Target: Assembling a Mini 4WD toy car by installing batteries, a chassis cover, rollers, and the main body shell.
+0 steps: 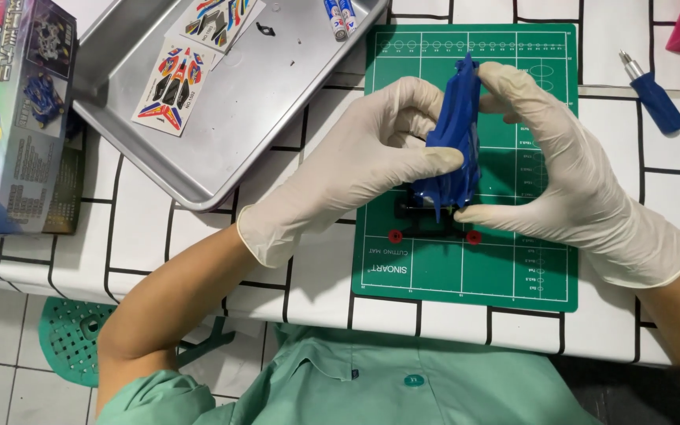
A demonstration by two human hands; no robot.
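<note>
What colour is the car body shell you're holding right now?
Blue. The body shell is held between the left hand and right hand; the head view shows it.

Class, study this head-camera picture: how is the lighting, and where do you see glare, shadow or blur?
Head view: bright, even light; soft sheen on the metal tray; faint shadows under both gloved hands, left hand and right hand, on the green mat; blue car body sharp, no motion blur.

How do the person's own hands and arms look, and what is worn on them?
Both the left hand and the right hand wear thin, cream-white disposable gloves, slightly wrinkled, each ending in a rolled cuff just past the wrist. Above the cuffs the forearms are bare. A short green sleeve shows at the left upper arm, matching the green buttoned garment.
</note>
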